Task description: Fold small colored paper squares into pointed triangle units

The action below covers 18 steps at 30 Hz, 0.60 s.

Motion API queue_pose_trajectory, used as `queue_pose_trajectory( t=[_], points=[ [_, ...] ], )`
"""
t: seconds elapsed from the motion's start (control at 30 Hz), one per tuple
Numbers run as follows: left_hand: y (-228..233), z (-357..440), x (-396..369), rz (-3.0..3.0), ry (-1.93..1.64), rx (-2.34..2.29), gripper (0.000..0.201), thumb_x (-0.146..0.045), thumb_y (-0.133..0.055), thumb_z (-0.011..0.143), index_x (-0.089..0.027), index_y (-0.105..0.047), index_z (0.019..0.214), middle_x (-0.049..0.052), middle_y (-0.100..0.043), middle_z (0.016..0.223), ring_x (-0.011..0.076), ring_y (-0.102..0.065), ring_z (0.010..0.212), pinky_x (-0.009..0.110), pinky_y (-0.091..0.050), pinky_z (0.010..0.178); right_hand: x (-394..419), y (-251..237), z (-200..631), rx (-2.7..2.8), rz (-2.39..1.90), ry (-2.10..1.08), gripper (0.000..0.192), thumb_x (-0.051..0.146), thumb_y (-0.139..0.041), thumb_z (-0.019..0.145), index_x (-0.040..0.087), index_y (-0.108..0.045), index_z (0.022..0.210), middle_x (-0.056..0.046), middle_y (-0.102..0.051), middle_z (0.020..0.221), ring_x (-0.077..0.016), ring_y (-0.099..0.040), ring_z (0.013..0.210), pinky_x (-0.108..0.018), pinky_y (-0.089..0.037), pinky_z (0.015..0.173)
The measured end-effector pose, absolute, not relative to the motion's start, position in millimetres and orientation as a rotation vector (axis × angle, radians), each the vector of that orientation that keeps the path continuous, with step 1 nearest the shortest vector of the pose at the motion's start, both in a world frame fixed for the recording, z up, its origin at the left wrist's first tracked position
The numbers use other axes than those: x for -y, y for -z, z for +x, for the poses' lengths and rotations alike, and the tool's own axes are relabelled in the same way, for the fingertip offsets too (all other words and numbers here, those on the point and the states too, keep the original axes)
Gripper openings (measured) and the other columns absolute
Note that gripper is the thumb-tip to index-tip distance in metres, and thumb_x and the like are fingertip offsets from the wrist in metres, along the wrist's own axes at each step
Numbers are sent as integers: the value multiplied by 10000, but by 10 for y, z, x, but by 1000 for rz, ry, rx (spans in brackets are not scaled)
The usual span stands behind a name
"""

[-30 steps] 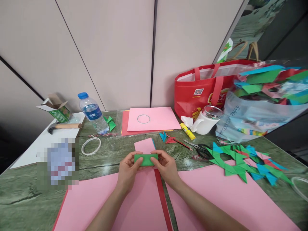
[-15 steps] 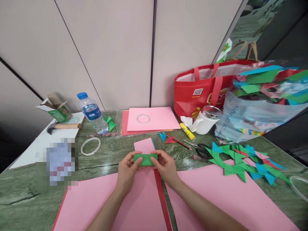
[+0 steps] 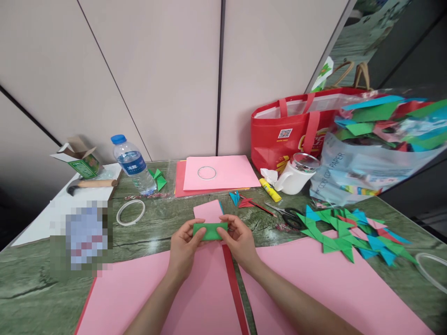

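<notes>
Both forearms are reaching forward from the bottom edge and angling toward each other over the pink paper sheets (image 3: pixel 146 298). The left hand (image 3: pixel 183 249) is pinching the left end of a folded green paper strip (image 3: pixel 210 231), thumb on top and the other fingers curled beneath it. The right hand (image 3: pixel 239 242) is mirroring that pose on the strip's right end, its fingers closed tightly on the paper. The strip is being held level between the two hands, just above the near edge of the green marbled table (image 3: pixel 35 288) and in front of a small pink paper piece (image 3: pixel 208 210). A red paper strip (image 3: pixel 233 288) is lying between the two large pink sheets, running under the right wrist. To the right, well apart from the hands, a heap of folded green, blue and pink paper shapes (image 3: pixel 349 230) is lying beside the scissors (image 3: pixel 286 215). A water bottle (image 3: pixel 133 164) is standing at the far left.
</notes>
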<state>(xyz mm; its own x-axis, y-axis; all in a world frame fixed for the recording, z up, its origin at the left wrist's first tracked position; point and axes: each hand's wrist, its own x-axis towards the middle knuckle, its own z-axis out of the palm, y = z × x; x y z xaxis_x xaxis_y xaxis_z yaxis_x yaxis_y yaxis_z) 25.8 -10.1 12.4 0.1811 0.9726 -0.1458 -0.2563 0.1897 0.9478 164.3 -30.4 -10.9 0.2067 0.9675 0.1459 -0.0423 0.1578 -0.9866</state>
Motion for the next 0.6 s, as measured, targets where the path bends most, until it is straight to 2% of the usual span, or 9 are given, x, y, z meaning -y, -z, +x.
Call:
queue_pose_trajectory(
  t=[0.1, 0.33, 0.6],
  points=[
    [-123, 258, 102, 956, -1087, -961, 269, -249, -643, 671, -172, -575, 919, 5, -650, 697, 159, -616, 664, 290, -506, 626, 294, 133, 1642, 1070, -1139, -980, 231, 244, -571, 722, 199, -530, 945, -28, -537, 838, -137, -542, 688, -228, -447, 542],
    [-122, 261, 98, 958, -1092, -969, 264, -259, -646, 666, -168, -577, 903, 3, -652, 685, 157, -618, 656, 283, -506, 616, 295, 118, 1642, 1055, -1145, -1019, 193, 286, -577, 715, 187, -531, 874, -4, -537, 719, -129, -535, 619, -223, -448, 509],
    [-140, 263, 102, 954, -1082, -983, 266, -275, -654, 657, -172, -574, 889, -1, -652, 685, 164, -618, 665, 284, -502, 607, 302, 83, 1637, 1056, -1168, -1012, 189, 304, -580, 711, 181, -527, 844, -6, -534, 698, -132, -529, 605, -224, -450, 490]
  ],
)
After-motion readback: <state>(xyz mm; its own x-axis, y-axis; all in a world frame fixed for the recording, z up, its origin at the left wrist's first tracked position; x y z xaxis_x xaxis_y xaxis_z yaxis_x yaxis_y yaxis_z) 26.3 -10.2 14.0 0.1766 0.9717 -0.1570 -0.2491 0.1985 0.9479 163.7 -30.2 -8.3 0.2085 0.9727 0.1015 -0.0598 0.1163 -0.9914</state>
